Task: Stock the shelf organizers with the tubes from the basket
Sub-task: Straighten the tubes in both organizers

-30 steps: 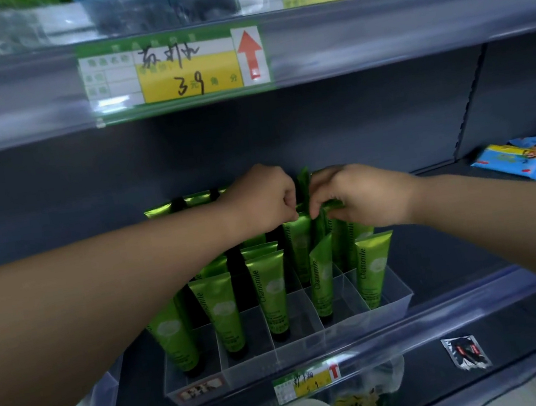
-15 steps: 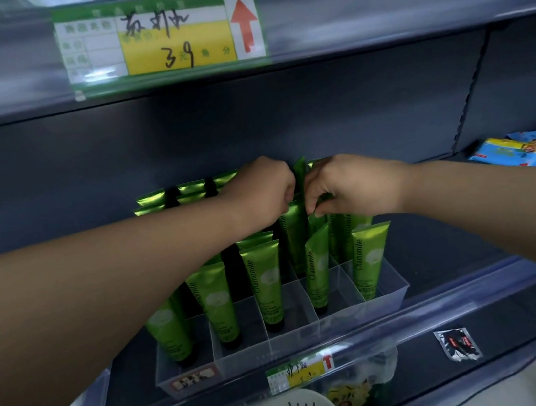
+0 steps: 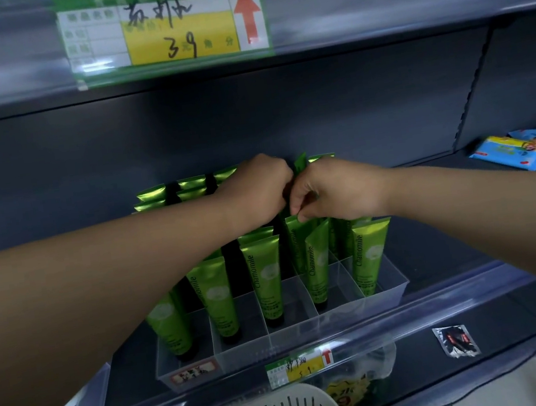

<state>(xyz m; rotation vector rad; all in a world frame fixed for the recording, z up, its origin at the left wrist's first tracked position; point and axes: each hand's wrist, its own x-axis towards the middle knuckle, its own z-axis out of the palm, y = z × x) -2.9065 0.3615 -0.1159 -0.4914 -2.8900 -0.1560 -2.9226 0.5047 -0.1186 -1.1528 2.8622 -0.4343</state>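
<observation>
Chamomile tube (image 3: 300, 165) stands upright between my hands; left hand (image 3: 259, 187) fisted, grip hidden, right hand (image 3: 333, 190) pinches a tube top (image 3: 297, 222) below.

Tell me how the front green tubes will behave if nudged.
The green tubes stand cap-down, tall and narrow, so they would probably tip easily; one already leans. The clear organizer dividers should catch them. Glossy skins look slippery.

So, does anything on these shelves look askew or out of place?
One green tube in the clear organizer leans twisted against its upright neighbours. A lone dark sachet lies loose on the lower shelf.
</observation>
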